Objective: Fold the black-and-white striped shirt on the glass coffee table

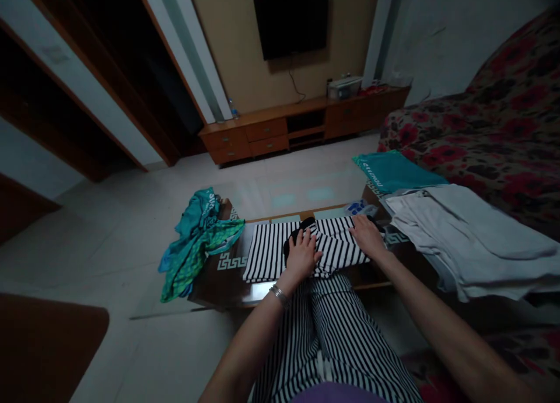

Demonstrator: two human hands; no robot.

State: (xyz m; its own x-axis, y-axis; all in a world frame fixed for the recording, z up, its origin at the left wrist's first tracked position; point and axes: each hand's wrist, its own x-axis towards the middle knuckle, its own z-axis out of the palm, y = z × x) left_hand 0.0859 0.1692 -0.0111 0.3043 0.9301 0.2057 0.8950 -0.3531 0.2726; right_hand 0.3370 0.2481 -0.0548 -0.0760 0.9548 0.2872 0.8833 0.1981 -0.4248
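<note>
Currently, the striped garment (280,248), judged soft, light and limp, is pressed flat on the low table (219,280) by the left hand (301,254) and right hand (367,235), fingers spread, edges offering the best hold.

Both forearms reach forward and away from the body, bare to the elbow. The left hand (301,252) lies palm down, fingers spread and pointing ahead, with a thin metal bracelet (279,295) round its wrist. The right hand (366,234) is also flat and palm down, fingers together, a little farther forward than the left. The two hands sit near each other, not touching.
</note>
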